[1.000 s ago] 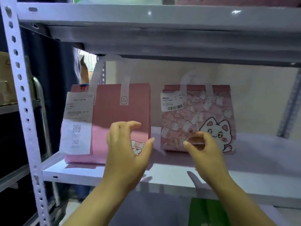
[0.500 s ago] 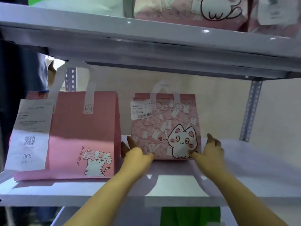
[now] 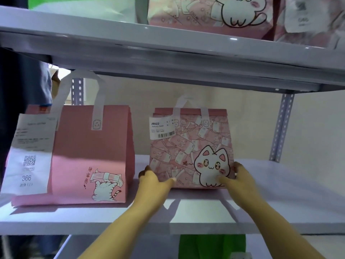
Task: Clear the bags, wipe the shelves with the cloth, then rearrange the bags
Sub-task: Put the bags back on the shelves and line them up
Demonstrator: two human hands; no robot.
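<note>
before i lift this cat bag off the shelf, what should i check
1. Grip of left hand on cat bag, lower left edge: ok.
2. Grip of right hand on its lower right edge: ok.
3. Gap to the pink bag beside it: ok, apart.
4. Room between its handles and the upper shelf: ok.
5. Weight and contents: cannot tell.
</note>
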